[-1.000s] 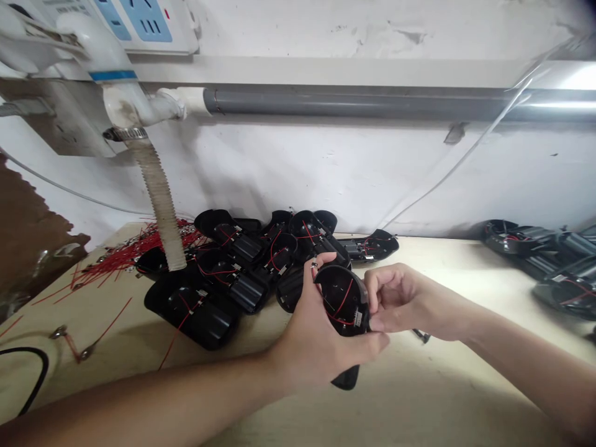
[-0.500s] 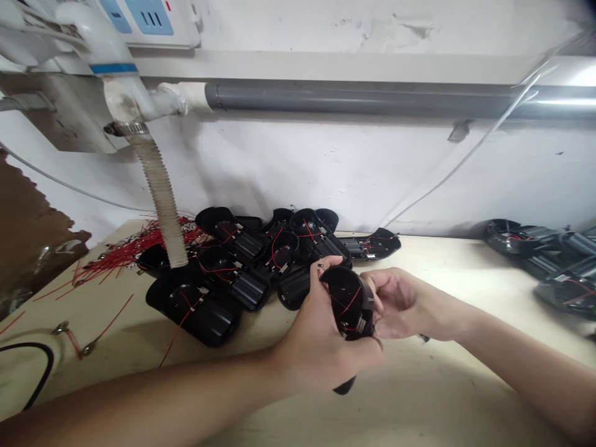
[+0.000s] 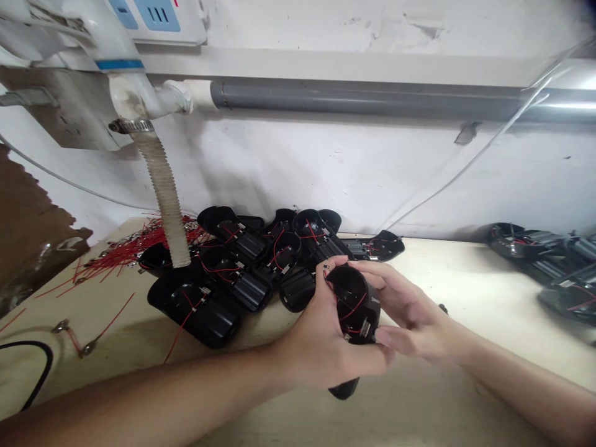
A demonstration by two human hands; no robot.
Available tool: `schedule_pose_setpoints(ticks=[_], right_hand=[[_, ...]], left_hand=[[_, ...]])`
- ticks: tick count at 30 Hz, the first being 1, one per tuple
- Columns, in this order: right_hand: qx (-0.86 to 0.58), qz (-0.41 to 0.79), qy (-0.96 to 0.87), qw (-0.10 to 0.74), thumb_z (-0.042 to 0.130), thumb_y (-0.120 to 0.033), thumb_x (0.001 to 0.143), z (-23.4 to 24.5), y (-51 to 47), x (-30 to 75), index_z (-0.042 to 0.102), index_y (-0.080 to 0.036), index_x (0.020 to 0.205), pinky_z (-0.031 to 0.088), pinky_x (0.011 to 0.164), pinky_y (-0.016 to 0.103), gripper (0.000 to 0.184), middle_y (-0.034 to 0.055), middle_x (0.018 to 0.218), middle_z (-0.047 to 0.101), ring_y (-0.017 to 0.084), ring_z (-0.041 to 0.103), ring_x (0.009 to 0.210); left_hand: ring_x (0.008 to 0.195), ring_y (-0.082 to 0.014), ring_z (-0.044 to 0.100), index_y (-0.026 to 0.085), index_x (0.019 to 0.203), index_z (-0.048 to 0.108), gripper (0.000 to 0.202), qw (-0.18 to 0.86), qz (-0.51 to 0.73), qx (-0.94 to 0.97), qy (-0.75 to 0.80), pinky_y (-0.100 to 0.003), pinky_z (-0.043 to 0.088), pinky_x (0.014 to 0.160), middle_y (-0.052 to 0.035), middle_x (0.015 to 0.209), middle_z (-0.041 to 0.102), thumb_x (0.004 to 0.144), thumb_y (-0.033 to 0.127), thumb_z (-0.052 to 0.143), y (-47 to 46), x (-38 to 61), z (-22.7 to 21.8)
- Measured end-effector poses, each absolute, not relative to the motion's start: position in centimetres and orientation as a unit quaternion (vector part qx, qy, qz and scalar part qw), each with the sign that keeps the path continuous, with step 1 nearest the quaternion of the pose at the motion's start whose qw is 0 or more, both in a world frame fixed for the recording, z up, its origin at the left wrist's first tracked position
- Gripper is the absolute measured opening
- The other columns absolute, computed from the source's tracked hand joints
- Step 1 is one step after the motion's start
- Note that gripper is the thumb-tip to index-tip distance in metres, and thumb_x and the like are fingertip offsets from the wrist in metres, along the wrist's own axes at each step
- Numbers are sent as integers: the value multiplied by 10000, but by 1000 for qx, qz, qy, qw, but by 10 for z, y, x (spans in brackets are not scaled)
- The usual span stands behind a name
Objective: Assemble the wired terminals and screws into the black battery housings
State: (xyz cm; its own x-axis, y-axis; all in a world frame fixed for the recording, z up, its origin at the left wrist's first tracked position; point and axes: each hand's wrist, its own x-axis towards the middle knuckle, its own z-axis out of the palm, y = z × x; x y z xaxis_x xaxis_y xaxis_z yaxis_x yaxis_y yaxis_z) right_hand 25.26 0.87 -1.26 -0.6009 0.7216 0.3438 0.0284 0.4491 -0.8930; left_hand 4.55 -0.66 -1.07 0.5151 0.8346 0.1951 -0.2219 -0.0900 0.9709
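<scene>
A black plastic housing [image 3: 354, 304] with a rounded cup end and a thin red wire inside is held tilted above the table. Wrapped around its left side and across its middle is my left hand [image 3: 321, 341], closed on it. My right hand [image 3: 410, 310] grips the right side, thumb at the lower edge and fingers along the far wall. Its lower tip shows beneath my left hand; the middle is covered. Several similar black housings [image 3: 251, 288] with red wires lie piled just beyond and to the left.
Red wires with metal contacts [image 3: 144, 243] are heaped at the back left. A ribbed hose [image 3: 161, 192] hangs over the pile from a white pipe fitting [image 3: 128, 93]. More black housings [image 3: 526, 248] lie at the right. A black cable [image 3: 46, 366] curls at the left edge.
My right hand has moved in around the right side of the housing, its fingers now spread along the wall and its thumb at the lower edge. The housing has turned slightly.
</scene>
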Motion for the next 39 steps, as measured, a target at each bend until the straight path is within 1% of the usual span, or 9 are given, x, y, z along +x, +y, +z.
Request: schedule_pose_setpoints(ticks=[4,6,10,20,25,28,33,37,39], right_hand=[[-246,463,-766,372,729,-326,1005,-13,6,251,423,-400,1652,346,1329,514,719,75,1690,446,285,452,1563],[-249,464,-764,372,725,-319,1009,-11,4,250,415,-398,1654,352,1323,544,720,82,1698,436,299,457,1561],[-261,472,-752,378,723,-342,1009,-10,0,247,418,-377,1649,391,1295,585,710,101,1691,442,331,450,1566],[-281,471,-737,394,711,-366,1018,-9,-5,241,449,-358,1624,418,1281,575,661,115,1640,509,326,516,1519],[-285,482,-727,397,713,-365,1022,-9,-7,240,445,-376,1626,386,1301,566,661,103,1648,494,313,478,1547],[-288,491,-718,401,719,-358,1018,-10,-8,239,449,-388,1625,397,1295,569,665,97,1652,494,316,470,1555],[-282,507,-704,410,741,-363,999,-11,-6,236,476,-361,1618,432,1269,574,674,110,1650,501,332,497,1532],[-278,523,-693,411,752,-346,983,-12,-6,238,473,-354,1604,479,1226,558,681,118,1608,545,331,532,1497],[-275,529,-693,405,759,-333,975,-11,-7,240,468,-355,1596,484,1220,548,686,117,1576,576,323,544,1485]], left_hand=[[1051,-235,590,239,1308,396,681,614,424,623,233,-409,494,898,-49,1134,555,734,146,750,-3,44,-9],[1044,-222,577,223,1293,406,662,619,426,617,232,-403,487,907,-51,1136,531,725,133,735,-3,44,-9],[931,-172,550,210,1262,426,588,636,416,608,229,-345,464,813,-24,1049,495,754,131,713,-4,44,-6],[1025,-200,584,213,1283,405,585,662,398,591,233,-347,467,814,-47,1150,553,777,143,689,-7,42,0],[1100,-223,567,205,1291,400,604,639,410,604,242,-395,485,912,-57,1166,536,770,134,698,-7,41,1],[1086,-216,587,211,1298,400,576,642,411,606,227,-388,498,909,-50,1160,554,794,127,666,-6,42,-1],[1181,-247,621,226,1294,399,599,590,452,639,198,-394,521,945,-78,1299,581,792,98,699,-4,45,-5],[1274,-280,615,259,1346,331,702,624,438,620,185,-456,512,1043,-91,1360,582,837,199,811,-3,47,-4],[1265,-286,616,245,1321,348,682,610,445,629,187,-470,503,1052,-94,1329,590,834,227,825,-2,47,-3]])
